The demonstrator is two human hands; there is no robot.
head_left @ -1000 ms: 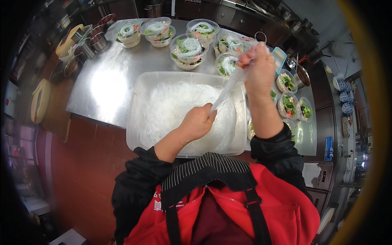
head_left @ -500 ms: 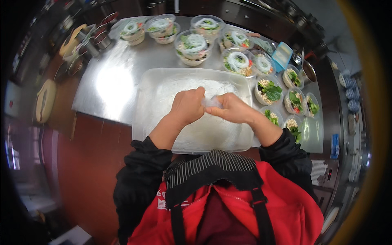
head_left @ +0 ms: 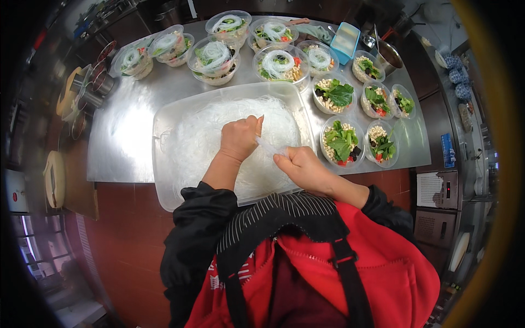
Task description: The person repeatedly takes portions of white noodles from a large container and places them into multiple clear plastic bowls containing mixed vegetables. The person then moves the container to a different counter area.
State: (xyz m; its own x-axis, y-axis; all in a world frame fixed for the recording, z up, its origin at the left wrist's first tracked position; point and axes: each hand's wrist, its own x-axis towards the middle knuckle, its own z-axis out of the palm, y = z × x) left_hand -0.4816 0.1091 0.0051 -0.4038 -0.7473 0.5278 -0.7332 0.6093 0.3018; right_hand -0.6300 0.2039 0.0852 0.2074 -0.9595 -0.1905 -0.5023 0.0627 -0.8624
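A twisted bundle of glass noodles (head_left: pixel 270 147) runs between my two fists. My left hand (head_left: pixel 238 139) is closed around one end, and my right hand (head_left: pixel 302 167) grips the other, a little nearer to me. Both hands are above a large translucent plastic tub (head_left: pixel 162 185), with loose glass noodles (head_left: pixel 199 139) spread inside it. Right of the tub stand clear round bowls, including a bowl with leafy greens and pale beans (head_left: pixel 340 143). Behind it, several bowls carry coiled noodles on top, such as the front bowl (head_left: pixel 278 64).
Everything stands on a steel table (head_left: pixel 117 158). A blue and white container (head_left: pixel 345 42) and a metal pot (head_left: pixel 389 57) are at its back right. Metal canisters (head_left: pixel 93 98) line the left side. Red tiled floor (head_left: pixel 131 229) lies below the table's front edge.
My hands have moved apart, so more of the noodle bundle shows between them. The right hand is lower. The whole view has turned, shifting the tub and bowls leftward in the picture.
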